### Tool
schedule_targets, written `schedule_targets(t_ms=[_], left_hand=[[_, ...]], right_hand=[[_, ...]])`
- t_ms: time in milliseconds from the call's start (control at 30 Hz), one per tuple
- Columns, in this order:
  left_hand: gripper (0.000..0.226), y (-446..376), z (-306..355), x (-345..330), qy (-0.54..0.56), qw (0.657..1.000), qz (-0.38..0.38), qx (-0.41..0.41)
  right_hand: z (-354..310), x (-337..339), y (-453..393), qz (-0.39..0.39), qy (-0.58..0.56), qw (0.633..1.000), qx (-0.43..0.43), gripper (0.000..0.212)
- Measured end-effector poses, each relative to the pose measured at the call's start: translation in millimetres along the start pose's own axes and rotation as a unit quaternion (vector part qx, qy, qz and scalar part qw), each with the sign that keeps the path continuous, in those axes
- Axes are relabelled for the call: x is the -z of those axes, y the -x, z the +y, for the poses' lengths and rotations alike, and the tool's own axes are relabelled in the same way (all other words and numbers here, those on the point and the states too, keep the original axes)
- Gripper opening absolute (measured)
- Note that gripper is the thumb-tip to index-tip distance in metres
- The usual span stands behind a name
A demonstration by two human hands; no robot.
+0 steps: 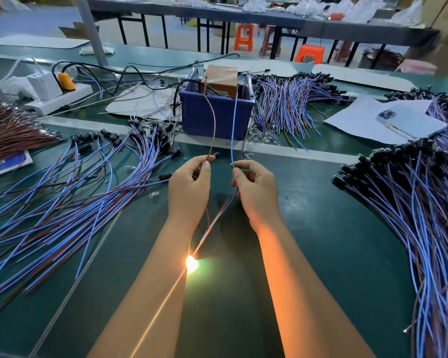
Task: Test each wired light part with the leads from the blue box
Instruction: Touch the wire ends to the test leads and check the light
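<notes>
My left hand (pixel 189 187) pinches brown lead (pixel 212 120); right hand (pixel 255 189) pinches blue lead (pixel 233 130); bulb (pixel 191 263) lit. No legible writing.

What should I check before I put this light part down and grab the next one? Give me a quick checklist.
1. Bulb lit: ok, glowing.
2. Left hand pinching the brown lead: ok.
3. Right hand pinching the blue lead: ok.
4. Both leads run back to the blue box: ok.
5. Bare wire ends touching the leads: cannot tell, hidden by fingers.
6. Which pile holds tested parts: cannot tell.
</notes>
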State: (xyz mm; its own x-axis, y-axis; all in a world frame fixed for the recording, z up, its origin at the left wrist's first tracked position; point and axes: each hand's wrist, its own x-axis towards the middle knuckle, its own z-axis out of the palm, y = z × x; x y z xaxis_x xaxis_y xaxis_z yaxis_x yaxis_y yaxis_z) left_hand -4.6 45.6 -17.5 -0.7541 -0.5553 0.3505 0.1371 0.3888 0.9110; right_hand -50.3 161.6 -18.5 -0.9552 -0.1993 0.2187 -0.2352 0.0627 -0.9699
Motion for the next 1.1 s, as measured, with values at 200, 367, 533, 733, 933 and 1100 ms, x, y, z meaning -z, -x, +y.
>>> schedule_targets(t_ms=[200, 367, 533, 733, 933, 1100], left_hand=[[0.021, 1.3, 8.8, -1.1, 0.105, 0.986, -0.099, 0.083], [0.021, 0.3, 11.1, -4.9, 0.148, 0.976, -0.122, 0.105], [0.019, -5.2, 6.1, 3.1, 0.212, 0.955, -0.128, 0.164], [0.017, -10.1, 4.9, 7.9, 0.352, 0.911, -0.011, 0.215], [0.012, -1.0, 4.6, -0.8, 0.303, 0.941, 0.022, 0.151], [0.016, 29.8, 19.3, -19.6, 0.084, 0.991, -0.031, -0.101]], right_hand=[[-4.8, -3.0, 2.3, 0.029, -0.034, 0.998, 0.032, 0.02], [-6.1, -1.5, 4.7, 0.026, -0.065, 0.997, 0.036, 0.02], [-7.7, -5.6, 9.7, -0.071, -0.056, 0.995, 0.049, 0.023], [-0.9, -5.3, 11.6, -0.157, 0.015, 0.985, 0.066, 0.063], [-7.6, -0.6, 8.2, -0.05, -0.112, 0.991, 0.054, 0.02], [-15.1, 28.9, 0.5, 0.099, -0.187, 0.976, -0.042, 0.028]])
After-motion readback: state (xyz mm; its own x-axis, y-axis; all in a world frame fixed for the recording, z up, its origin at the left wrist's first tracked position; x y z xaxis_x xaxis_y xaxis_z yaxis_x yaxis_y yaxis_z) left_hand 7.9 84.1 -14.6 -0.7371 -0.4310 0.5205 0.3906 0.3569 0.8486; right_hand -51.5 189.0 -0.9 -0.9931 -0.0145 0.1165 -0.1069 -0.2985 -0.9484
